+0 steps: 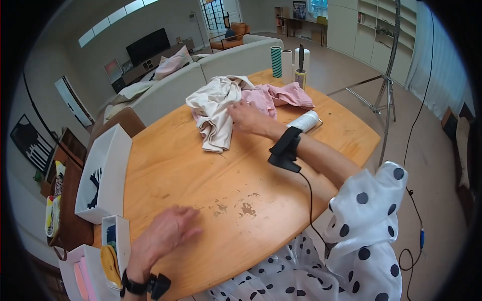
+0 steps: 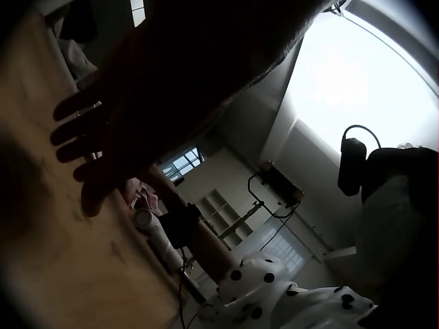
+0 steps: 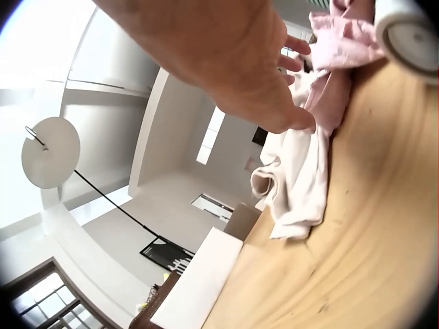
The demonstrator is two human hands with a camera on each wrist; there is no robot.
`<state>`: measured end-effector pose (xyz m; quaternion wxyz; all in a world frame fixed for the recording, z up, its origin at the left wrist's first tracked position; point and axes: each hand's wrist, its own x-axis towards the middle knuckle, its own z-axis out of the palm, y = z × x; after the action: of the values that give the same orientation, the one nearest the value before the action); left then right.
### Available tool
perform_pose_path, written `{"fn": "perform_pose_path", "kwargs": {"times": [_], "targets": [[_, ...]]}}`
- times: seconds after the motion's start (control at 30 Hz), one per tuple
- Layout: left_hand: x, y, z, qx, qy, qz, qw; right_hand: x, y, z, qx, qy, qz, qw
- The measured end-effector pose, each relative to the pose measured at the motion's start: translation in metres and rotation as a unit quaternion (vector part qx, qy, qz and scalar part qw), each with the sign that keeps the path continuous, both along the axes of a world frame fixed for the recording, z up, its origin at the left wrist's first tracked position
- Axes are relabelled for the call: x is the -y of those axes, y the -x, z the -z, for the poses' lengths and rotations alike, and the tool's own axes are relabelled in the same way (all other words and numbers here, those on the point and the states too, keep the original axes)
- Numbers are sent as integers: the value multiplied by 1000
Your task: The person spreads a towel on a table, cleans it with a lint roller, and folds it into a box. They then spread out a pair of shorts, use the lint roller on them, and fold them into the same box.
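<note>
two hands over a round wooden surface (image 1: pixel 211 175), head view. the right hand (image 1: pixel 246 118) lies with fingers spread and nearly straight on a heap of two garments at the far side of the surface: one cream garment (image 1: pixel 213 108), crumpled and trailing toward the near side, and one pink garment (image 1: pixel 281 95) just behind and to the right of it, the two touching. in the right wrist view the fingertips (image 3: pixel 298 120) press where cream and pink cloth meet; nothing is gripped. the left hand (image 1: pixel 168 232) rests flat on bare wood near the front left edge, fingers straight and slightly apart, holding nothing, well apart from the garments.

one white lint roller (image 1: pixel 305 121) lies on its side just right of the right wrist. at the far edge stand three upright rolls: one teal-striped roll (image 1: pixel 276 61) and two plain white rolls (image 1: pixel 286 65), with one black-handled tool (image 1: pixel 300 62) upright in a yellowish base among them. on the left edge sit two white boxes: a large box (image 1: pixel 108 160) with a black mark on its side, too small to read, and a small box (image 1: pixel 123 236) beside the left wrist.
</note>
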<state>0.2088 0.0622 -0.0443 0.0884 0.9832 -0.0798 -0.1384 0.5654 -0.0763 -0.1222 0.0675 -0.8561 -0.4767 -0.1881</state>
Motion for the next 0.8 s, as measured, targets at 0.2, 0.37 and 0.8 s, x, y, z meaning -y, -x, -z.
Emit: {"fn": "perform_pose_path", "kwargs": {"times": [0.2,0.37,0.8], "targets": [[-26,-109,39,254,-8,43,966,58,-30,-16,37,-33,38,998],[-17,-199,69,310,14,-2,951,52,-54,-2,-55,35,85,994],[-33,-251,115,264,16,-65,962,50,-109,-17,-142,-103,-56,983]]}}
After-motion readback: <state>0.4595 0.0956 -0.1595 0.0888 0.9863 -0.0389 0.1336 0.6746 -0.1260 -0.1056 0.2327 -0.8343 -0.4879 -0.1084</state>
